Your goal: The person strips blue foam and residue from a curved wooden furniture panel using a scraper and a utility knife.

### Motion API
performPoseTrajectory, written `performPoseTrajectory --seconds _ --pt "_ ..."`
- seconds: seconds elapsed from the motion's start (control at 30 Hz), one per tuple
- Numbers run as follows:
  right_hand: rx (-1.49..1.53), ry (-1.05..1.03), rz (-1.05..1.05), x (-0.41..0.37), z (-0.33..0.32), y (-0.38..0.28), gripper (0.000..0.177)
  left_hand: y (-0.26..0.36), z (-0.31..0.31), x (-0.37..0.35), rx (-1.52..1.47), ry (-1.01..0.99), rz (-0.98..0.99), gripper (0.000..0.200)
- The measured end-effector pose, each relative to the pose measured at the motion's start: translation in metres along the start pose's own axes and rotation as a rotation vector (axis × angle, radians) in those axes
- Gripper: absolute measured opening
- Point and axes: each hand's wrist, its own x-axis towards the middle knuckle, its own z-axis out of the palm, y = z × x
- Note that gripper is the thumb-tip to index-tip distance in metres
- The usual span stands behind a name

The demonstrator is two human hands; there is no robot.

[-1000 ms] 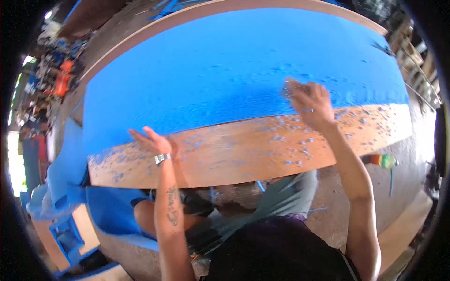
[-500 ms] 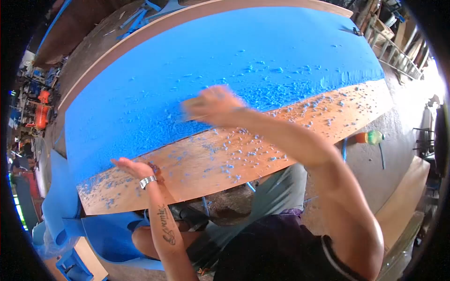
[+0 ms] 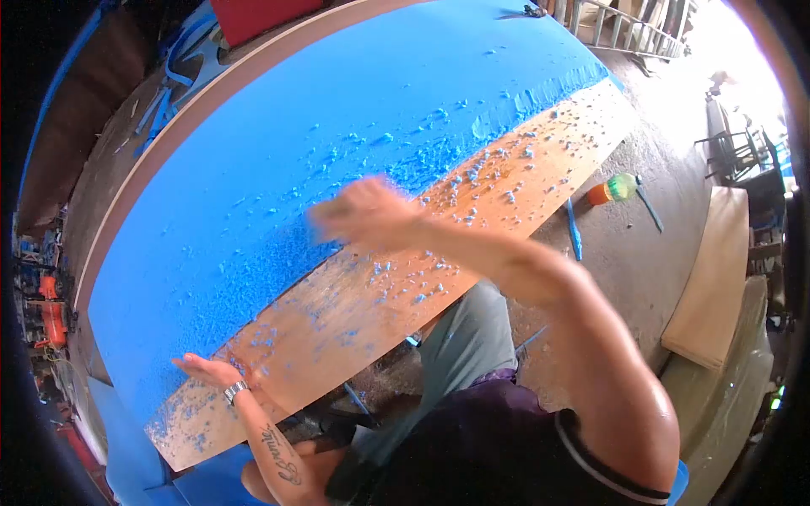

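One broad blue sheet (image 3: pixel 253 152) sweeps from eight o'clock round to one, smooth and matt toward eleven, roughened and crumbly along its lower side, where it meets a bare wooden board (image 3: pixel 312 354). Blue crumbs (image 3: pixel 510 196), some fine, some pebbly, litter both. A thin pale wood strip (image 3: pixel 118 211) curves along the sheet's outer side. The right hand (image 3: pixel 363 212), just off centre toward eleven, is a blur over the sheet; I can't tell how its fingers stand or what they hold. At eight, the left hand (image 3: pixel 209 369) is open and empty, fingers outstretched.
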Motion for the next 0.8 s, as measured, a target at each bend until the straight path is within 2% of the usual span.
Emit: performPoseTrajectory --seconds 0.03,0.1,0.13,0.2,0.27,0.33,0.43,0.5,0.53,0.6,0.67,0.73,0.8 --pt "-0.364 0.081 -0.138 -0.033 -0.022 0.042 0.035 0.015 -0.008 -0.004 0.005 -0.016 0.008 0.083" --pt "-0.536 -0.107 0.2 -0.085 -0.085 0.104 0.036 0.031 -0.01 -0.01 -0.025 -0.034 -0.018 0.081" --pt "-0.633 -0.032 0.331 -0.109 -0.11 0.108 0.033 0.037 -0.009 -0.012 -0.046 -0.038 -0.032 0.08" --pt "-0.668 0.119 0.245 -0.106 -0.117 0.101 0.03 0.046 -0.007 -0.012 0.012 -0.056 -0.033 0.08" --pt "-0.211 0.265 0.21 -0.07 -0.067 0.084 0.03 0.046 -0.007 -0.013 0.067 -0.067 0.001 0.082" --pt "-0.083 -0.15 0.278 -0.026 -0.057 0.021 0.03 0.032 -0.004 -0.008 0.105 -0.067 0.06 0.085" --pt "-0.137 -0.076 0.179 -0.047 -0.06 0.057 0.029 0.025 -0.005 -0.004 0.196 -0.096 0.07 0.085" --pt "-0.398 0.136 0.155 -0.106 -0.078 0.127 0.035 0.028 -0.005 -0.009 0.201 -0.089 0.067 0.085" --pt "-0.36 -0.057 0.373 -0.121 -0.112 0.139 0.036 0.032 -0.003 -0.008 0.2 -0.084 0.072 0.085" --pt "-0.499 0.073 0.575 -0.144 -0.136 0.158 0.034 0.034 -0.004 -0.008 0.23 -0.085 0.088 0.084" --pt "-0.047 -0.041 0.608 -0.121 -0.133 0.151 0.034 0.04 -0.002 -0.009 0.28 -0.106 0.082 0.084" --pt "-0.403 0.23 0.164 -0.101 -0.062 0.13 0.034 0.05 -0.003 -0.013 0.358 -0.149 0.06 0.083" --pt "-0.176 -0.125 0.089 -0.053 -0.063 0.063 0.038 0.044 -0.004 -0.012 0.379 -0.15 0.08 0.082"
